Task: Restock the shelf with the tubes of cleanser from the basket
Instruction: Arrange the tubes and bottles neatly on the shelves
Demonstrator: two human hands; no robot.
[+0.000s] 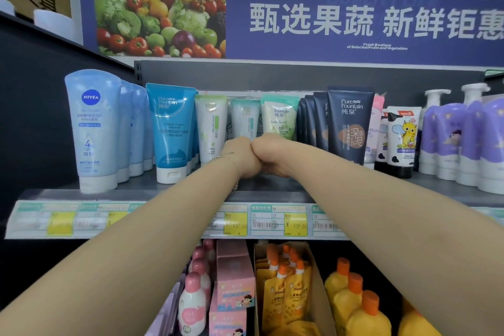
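Both of my arms reach into the upper shelf (163,194), hands pressed side by side. My left hand (240,155) curls round the lower part of a pale teal-topped cleanser tube (245,117). My right hand (272,155) curls round the lower part of a green Pure Fountain tube (279,116). Both tubes stand upright, and the backs of my hands hide my fingers. A white and green tube (210,128) stands just left of them. The basket is out of view.
Left on the shelf stand light-blue Nivea tubes (92,128) and blue Pure Fountain tubes (170,131). Dark navy tubes (349,125), cartoon tubes (402,139) and purple pump bottles (458,139) stand right. Price labels (278,221) line the edge. Below are pink bottles (193,300) and orange pouches (289,289).
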